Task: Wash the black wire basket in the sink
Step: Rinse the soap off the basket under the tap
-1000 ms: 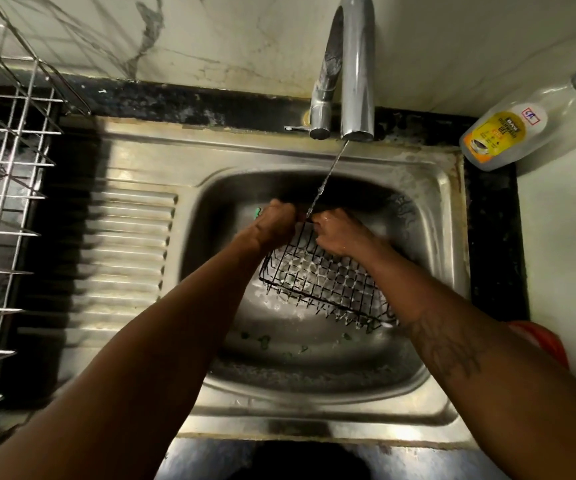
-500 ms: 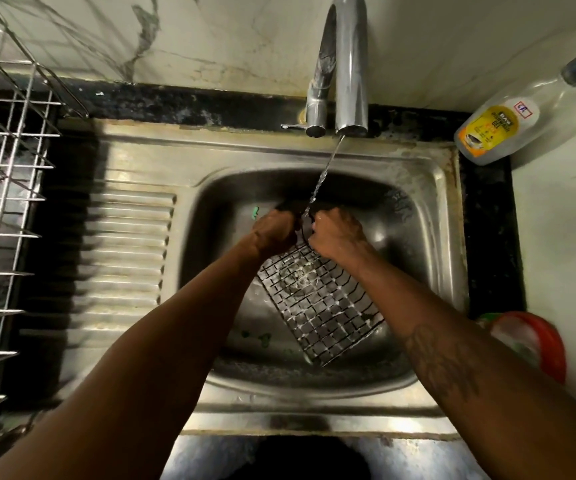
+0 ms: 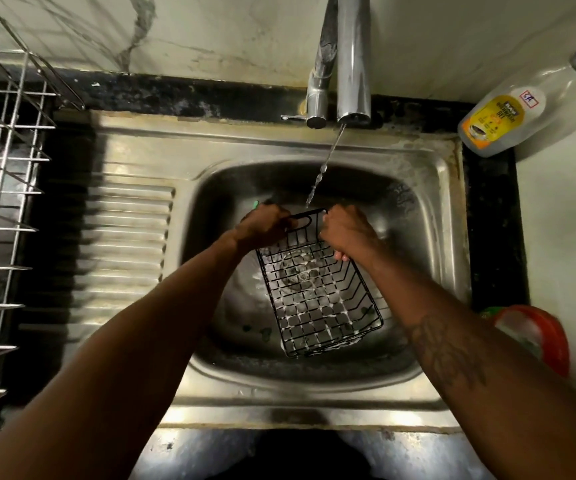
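Head view, sink from above. The left hand [image 3: 266,226] is curled round the far left corner of the black wire basket [image 3: 317,296]. The right hand [image 3: 346,233] grips the far right corner, its fingers wrapped over the rim and down the right wall. The basket hangs inside the steel sink [image 3: 314,403], above the drain, its open side toward the camera and its near end lower than the far end. A thin water stream [image 3: 324,168] from the faucet [image 3: 353,64] falls on the far rim between the two hands.

Change from half a second ago: the hands then sat almost touching at one end of the basket, which showed as a flat grid. Now they are apart, a stretch of rim bar shows between them, and the side walls are visible.

Count: two hands, one basket, one faucet, one stream. One clear bottle with a yellow label [image 3: 497,119] lies on the black surface [image 3: 487,220] at right. One silver wire dish rack [image 3: 2,202] stands at left, beyond the ribbed drainboard [image 3: 130,230].
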The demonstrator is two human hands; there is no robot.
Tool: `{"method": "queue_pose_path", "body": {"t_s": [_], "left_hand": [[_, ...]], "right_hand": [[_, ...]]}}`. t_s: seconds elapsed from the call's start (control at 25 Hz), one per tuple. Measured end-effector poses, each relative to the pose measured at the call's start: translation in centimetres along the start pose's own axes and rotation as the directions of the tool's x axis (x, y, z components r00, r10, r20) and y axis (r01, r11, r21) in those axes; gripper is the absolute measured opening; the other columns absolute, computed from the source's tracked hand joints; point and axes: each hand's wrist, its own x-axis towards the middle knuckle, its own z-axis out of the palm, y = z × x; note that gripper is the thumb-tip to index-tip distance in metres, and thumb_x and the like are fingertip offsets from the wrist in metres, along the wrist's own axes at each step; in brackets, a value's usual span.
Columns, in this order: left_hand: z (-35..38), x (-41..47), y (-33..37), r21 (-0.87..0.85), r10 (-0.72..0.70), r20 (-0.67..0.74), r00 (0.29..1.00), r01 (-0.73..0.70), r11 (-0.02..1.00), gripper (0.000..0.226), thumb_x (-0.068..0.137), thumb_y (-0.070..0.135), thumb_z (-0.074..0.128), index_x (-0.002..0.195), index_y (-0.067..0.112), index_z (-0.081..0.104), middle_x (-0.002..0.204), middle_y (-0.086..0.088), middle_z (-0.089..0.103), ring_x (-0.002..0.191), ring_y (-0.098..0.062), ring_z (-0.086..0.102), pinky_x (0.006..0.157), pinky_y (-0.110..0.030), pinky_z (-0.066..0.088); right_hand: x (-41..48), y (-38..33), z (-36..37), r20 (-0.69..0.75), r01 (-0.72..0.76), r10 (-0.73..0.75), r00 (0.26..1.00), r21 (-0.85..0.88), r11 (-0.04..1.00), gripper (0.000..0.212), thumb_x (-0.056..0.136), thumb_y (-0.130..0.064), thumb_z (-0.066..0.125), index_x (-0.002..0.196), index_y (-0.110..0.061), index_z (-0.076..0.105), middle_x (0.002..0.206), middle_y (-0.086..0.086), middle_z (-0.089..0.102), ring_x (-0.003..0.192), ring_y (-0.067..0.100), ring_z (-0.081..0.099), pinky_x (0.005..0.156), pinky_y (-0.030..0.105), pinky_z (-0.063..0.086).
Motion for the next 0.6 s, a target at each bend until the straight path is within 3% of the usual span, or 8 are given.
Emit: {"method": "queue_pose_path", "body": {"t_s": [0.12, 0.24, 0.4, 0.48, 0.6], "left_hand": [[0.7, 1.0, 1.0, 0.079, -0.041, -0.008, 0.999, 0.042, 0.996, 0.025, 0.104, 0.033, 0.05, 0.104, 0.014, 0.066, 0.102, -0.009, 0.07, 0.08, -0.016, 0.06, 0.066, -0.024, 0.041], [1.0, 2.1, 3.7, 0.165, 0.011, -0.048, 0.999, -0.003, 0.986, 0.024, 0.099, 0.032, 0.057, 0.114, 0.017, 0.068, 0.109, -0.011, 0.071, 0.095, -0.028, 0.068, 0.075, -0.034, 0.049], [0.1, 1.9, 3.2, 0.104, 0.055, -0.046, 0.997, -0.05, 0.993, 0.034, 0.098, 0.044, 0.057, 0.111, 0.017, 0.072, 0.1, -0.01, 0.073, 0.09, -0.028, 0.07, 0.07, -0.028, 0.044], [-0.1, 1.3, 1.9, 0.091, 0.052, -0.097, 0.994, -0.043, 0.995, 0.047, 0.091, 0.059, 0.055, 0.106, 0.019, 0.074, 0.098, -0.009, 0.074, 0.088, -0.028, 0.069, 0.072, -0.031, 0.05], [0.1, 0.4, 0.6, 0.099, 0.033, -0.156, 0.987, -0.018, 0.995, 0.043, 0.09, 0.059, 0.058, 0.104, 0.021, 0.073, 0.098, -0.007, 0.075, 0.09, -0.029, 0.069, 0.077, -0.035, 0.054]], "right_hand": [[-0.1, -0.5, -0.2, -0.001, 0.005, -0.005, 1.0, 0.015, 1.0, 0.01, 0.094, -0.024, 0.066, 0.093, -0.015, 0.062, 0.086, 0.004, 0.061, 0.076, 0.019, 0.064, 0.065, 0.032, 0.057], [0.2, -1.2, -0.1, 0.047, 0.052, -0.053, 0.997, 0.021, 0.998, 0.005, 0.094, -0.02, 0.064, 0.091, -0.017, 0.062, 0.082, 0.005, 0.061, 0.071, 0.02, 0.064, 0.057, 0.029, 0.048], [0.5, -0.9, 0.1, 0.138, 0.095, -0.103, 0.985, 0.06, 0.994, 0.009, 0.093, -0.022, 0.062, 0.096, -0.016, 0.068, 0.078, 0.003, 0.067, 0.059, 0.012, 0.066, 0.047, 0.027, 0.049], [0.3, -1.4, -0.1, 0.122, 0.144, -0.156, 0.98, 0.105, 0.984, 0.012, 0.093, -0.014, 0.059, 0.099, -0.014, 0.07, 0.083, 0.006, 0.069, 0.068, 0.018, 0.069, 0.059, 0.035, 0.059], [0.0, -2.6, -0.1, 0.16, 0.181, -0.197, 0.967, 0.11, 0.977, 0.017, 0.096, -0.007, 0.055, 0.097, -0.006, 0.071, 0.09, 0.012, 0.07, 0.083, 0.028, 0.069, 0.073, 0.04, 0.056]]}}
